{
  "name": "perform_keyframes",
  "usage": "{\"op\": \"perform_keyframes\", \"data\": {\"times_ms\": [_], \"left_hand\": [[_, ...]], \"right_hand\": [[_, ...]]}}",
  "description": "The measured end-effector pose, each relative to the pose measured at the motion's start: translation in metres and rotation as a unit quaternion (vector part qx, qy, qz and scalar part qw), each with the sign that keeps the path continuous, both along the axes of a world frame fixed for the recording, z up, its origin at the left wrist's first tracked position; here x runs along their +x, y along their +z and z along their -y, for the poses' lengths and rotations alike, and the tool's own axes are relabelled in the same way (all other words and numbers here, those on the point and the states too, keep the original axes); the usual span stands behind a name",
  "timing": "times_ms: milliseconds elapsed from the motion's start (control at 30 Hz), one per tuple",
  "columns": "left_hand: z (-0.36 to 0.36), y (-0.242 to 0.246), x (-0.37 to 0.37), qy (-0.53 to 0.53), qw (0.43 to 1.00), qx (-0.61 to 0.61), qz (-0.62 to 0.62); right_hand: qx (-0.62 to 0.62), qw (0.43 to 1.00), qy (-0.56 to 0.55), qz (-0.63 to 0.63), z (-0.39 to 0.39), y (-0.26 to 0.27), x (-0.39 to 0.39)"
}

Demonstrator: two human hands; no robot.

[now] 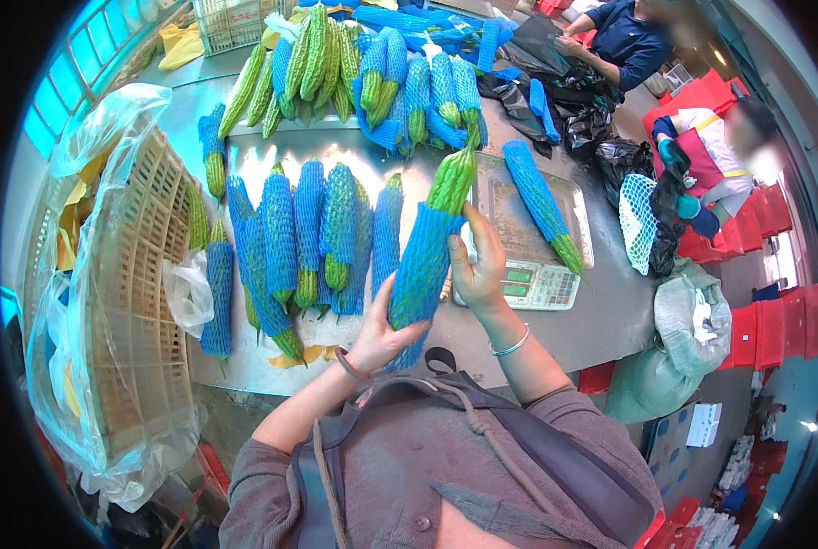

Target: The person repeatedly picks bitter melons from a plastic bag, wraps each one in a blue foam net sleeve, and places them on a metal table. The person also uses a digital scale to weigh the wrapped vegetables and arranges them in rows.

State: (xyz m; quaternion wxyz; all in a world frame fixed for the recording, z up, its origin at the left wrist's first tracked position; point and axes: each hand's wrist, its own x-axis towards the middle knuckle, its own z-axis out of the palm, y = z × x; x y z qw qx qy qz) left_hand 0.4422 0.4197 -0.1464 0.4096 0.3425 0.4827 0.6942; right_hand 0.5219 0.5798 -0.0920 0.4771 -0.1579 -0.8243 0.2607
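Between my hands is a green bitter melon (453, 180), most of its length inside a blue foam net sleeve (419, 267). My left hand (381, 333) grips the lower end of the sleeve. Higher up, my right hand (479, 257) rests its fingers and thumb against the sleeve's right side, near its upper edge. The melon's bare ridged end points away from me. Left of it lies a row of netted bitter melons (278, 233) on the metal table (608, 329). Another netted melon (536, 199) lies across the weighing scale (529, 285) at the right.
A pile of bare and netted melons (319, 62) stands at the back. A plastic-lined crate (141, 274) borders the left side. Black plastic bags (587, 110) cover the back right, near two people. A woven sack (683, 322) stands beyond the table's right edge.
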Motion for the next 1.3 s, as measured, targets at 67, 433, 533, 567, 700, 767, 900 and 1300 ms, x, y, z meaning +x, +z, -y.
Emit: {"op": "perform_keyframes", "data": {"times_ms": [67, 433, 533, 567, 700, 767, 900, 1300], "left_hand": [[0.0, -0.004, -0.002, 0.026, 0.998, -0.021, -0.044], [0.0, 0.012, -0.016, 0.154, 0.928, -0.118, -0.319], [0.003, 0.015, -0.017, 0.161, 0.913, -0.119, -0.355], [0.003, 0.015, -0.017, 0.16, 0.909, -0.117, -0.367], [0.003, 0.013, -0.018, 0.187, 0.873, -0.125, -0.432], [0.003, 0.011, -0.02, 0.197, 0.855, -0.141, -0.458], [0.002, 0.009, -0.025, 0.226, 0.777, -0.143, -0.57], [0.018, 0.008, -0.06, 0.237, 0.652, -0.03, -0.72]], "right_hand": [[0.117, 0.992, -0.042, -0.029, -0.001, -0.002, 0.001], [-0.424, 0.894, 0.133, -0.061, 0.045, -0.014, 0.02], [-0.281, 0.939, 0.169, 0.101, 0.051, -0.01, 0.023], [-0.194, 0.949, 0.179, 0.17, 0.053, -0.007, 0.023], [0.145, 0.942, 0.217, 0.213, 0.064, -0.001, 0.015], [0.158, 0.942, 0.245, 0.165, 0.073, -0.001, 0.01], [0.176, 0.923, 0.302, 0.159, 0.081, -0.003, 0.007], [0.149, 0.961, 0.198, 0.121, 0.013, 0.018, 0.053]]}}
